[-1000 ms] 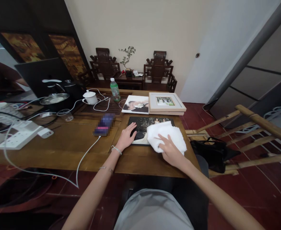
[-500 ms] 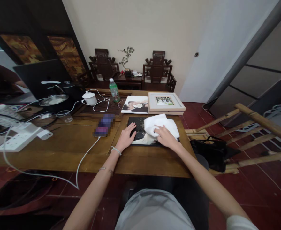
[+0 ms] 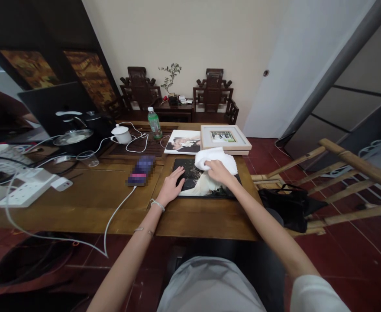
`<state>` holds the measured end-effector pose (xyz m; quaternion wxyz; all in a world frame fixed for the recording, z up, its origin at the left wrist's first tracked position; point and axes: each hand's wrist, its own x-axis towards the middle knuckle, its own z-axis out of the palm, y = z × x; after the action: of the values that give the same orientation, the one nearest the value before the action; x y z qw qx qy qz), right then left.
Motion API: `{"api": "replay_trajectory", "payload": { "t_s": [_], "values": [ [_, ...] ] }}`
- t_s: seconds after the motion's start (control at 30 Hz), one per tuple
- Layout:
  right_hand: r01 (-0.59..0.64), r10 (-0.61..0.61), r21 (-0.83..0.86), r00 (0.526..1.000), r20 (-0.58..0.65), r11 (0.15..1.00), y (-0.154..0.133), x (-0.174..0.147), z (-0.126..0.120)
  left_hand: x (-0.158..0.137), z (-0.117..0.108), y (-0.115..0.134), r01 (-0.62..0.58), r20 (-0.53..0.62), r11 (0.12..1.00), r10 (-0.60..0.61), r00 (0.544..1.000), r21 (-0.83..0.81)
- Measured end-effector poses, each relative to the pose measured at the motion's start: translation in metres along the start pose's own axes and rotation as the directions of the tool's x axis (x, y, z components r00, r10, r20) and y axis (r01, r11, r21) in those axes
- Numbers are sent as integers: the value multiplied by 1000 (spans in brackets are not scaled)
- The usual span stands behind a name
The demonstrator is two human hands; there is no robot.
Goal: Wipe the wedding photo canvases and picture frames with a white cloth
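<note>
White cloth [image 3: 215, 157] slid farther up dark photo print [image 3: 206, 185], right hand [image 3: 217, 170] gripping it, left hand [image 3: 171, 185] spread flat

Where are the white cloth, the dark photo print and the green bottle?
white cloth [image 3: 214, 157], head view, middle of its folds.
dark photo print [image 3: 190, 171], head view, bare dark upper left part.
green bottle [image 3: 154, 125], head view, its label.

The wooden table [image 3: 89, 195] carried a dark photo panel [image 3: 195, 184], a phone [image 3: 140, 170], a power strip [image 3: 24, 190], a bottle [image 3: 153, 122] and a cup [image 3: 122, 133].
</note>
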<state>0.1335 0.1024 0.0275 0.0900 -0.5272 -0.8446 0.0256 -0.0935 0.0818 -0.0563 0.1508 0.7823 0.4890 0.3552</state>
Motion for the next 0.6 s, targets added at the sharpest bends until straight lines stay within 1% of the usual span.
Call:
{"api": "replay_trajectory", "payload": {
  "t_s": [0.17,0.23,0.33,0.4,0.47,0.6],
  "values": [
    [84,-84,39,996,-1,996,-29,-67,10,-1,0,2,-13,-15,1000,13,1000,4],
    [112,-114,76,993,19,991,-41,-93,14,-1,0,2,-18,-23,1000,19,1000,6],
    [152,-160,129,986,54,980,-54,-117,14,0,0,3,-26,-27,1000,26,999,7],
    [164,-175,143,982,69,976,-57,-121,12,0,0,4,-23,-25,1000,23,999,5],
    [162,-172,133,983,68,978,-55,-115,10,0,0,3,-15,-22,1000,15,1000,3],
    [136,-140,102,989,36,986,-43,-83,10,-1,1,2,1,-10,1000,-1,1000,0]
  ]
}}
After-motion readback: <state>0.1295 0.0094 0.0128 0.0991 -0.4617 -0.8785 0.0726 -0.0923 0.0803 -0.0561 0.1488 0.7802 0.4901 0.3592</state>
